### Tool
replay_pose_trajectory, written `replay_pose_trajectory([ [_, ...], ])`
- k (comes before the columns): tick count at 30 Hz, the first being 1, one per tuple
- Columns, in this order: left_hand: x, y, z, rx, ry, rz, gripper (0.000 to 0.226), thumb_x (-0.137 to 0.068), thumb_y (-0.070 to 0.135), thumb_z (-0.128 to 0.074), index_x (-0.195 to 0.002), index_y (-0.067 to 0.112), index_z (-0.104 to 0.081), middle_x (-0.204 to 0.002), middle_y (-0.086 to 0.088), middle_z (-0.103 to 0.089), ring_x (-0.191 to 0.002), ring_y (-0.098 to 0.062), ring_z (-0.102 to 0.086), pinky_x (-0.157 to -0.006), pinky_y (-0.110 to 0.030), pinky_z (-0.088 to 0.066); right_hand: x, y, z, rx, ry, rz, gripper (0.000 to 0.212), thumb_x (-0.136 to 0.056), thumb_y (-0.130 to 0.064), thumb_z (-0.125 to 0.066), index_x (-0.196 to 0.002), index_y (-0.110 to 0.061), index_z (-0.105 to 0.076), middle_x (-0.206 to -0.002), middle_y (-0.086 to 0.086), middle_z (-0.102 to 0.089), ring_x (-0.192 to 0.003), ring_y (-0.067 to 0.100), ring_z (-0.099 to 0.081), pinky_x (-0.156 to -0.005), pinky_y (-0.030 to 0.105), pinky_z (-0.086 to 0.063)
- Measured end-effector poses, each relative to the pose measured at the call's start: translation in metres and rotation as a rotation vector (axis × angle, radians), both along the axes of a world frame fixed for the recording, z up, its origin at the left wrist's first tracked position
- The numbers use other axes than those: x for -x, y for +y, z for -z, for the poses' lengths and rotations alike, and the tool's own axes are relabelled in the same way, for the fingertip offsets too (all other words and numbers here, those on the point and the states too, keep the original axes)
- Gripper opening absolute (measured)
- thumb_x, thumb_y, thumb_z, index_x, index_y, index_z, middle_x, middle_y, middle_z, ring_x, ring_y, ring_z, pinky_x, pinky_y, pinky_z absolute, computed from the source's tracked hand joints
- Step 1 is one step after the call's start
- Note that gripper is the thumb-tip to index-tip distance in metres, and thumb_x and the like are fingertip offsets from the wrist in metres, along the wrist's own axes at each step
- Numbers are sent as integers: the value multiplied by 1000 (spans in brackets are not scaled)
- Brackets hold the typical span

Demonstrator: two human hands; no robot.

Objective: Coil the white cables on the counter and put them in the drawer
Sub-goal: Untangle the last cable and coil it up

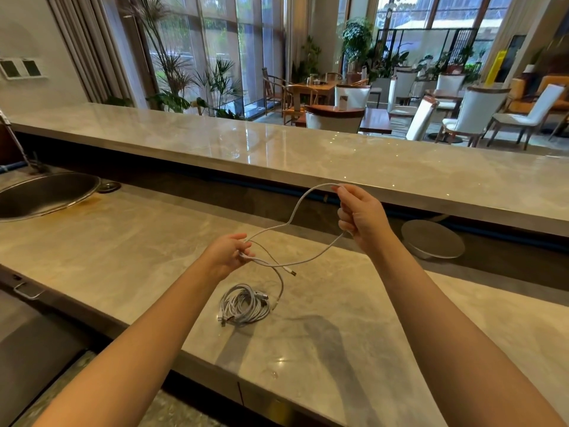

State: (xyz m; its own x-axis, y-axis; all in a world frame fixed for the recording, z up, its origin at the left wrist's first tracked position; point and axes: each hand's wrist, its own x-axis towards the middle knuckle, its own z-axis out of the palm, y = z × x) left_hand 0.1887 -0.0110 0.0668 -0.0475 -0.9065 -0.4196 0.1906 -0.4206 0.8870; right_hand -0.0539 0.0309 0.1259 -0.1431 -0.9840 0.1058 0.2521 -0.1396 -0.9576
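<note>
White cable (pixel 295 209) — likely light, limp, slick — loops in the air just above the coiled bundle (pixel 244 305) on the counter (pixel 123 241); left grip (pixel 229 252) pinches its crossing strands, right grip (pixel 360 217) clenches the far bend, a sound hold.

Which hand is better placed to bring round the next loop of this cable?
Right, probably. The right hand holds the white cable at its raised loop, free to swing; the left hand pinches the crossing as anchor.

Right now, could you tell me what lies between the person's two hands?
Head view: one white cable runs between left hand and right hand in two loose strands above the counter.
</note>
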Motion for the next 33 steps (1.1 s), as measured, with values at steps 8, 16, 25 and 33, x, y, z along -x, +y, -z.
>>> replay_pose_trajectory([
  [8, 4, 2, 2, 222, -498, 242, 15, -89, 1, -54, -100, 7, -61, -99, -15, -58, -79, -18, -58, -65, -24, -54, -2, 4, -41, 98, 39, 214, 22, -99, -21, -42, -100, -14, -63, -56, -1, -37, -43, 8, -27, -39, 19, -23],
  [16, 26, 10, -1, 323, -650, 497, 16, -88, 18, -57, -85, 10, -71, -91, -6, -62, -86, -16, -54, -77, -28, -46, 16, 6, -48, 102, 104, 435, 23, -99, -22, -42, -102, -13, -63, -58, -2, -40, -46, 6, -31, -38, 16, -28],
  [25, 57, 25, -13, 478, -411, 200, 30, -98, 25, -41, -74, 10, -53, -66, -3, -46, -65, -15, -45, -65, -26, -42, 44, 26, 5, -375, 1084, 487, 73, -92, -21, -53, -148, -16, -6, -152, 16, -16, -137, 36, -21, -107, 45, -30],
  [33, 86, 29, -19, 405, -372, 116, 31, -97, 24, -43, -73, 9, -56, -65, -4, -51, -68, -18, -49, -69, -29, -43, 7, 67, 6, 151, 1725, -233, 63, -83, -17, -59, -140, -31, -35, -153, -4, -22, -144, 18, -8, -118, 48, 2],
])
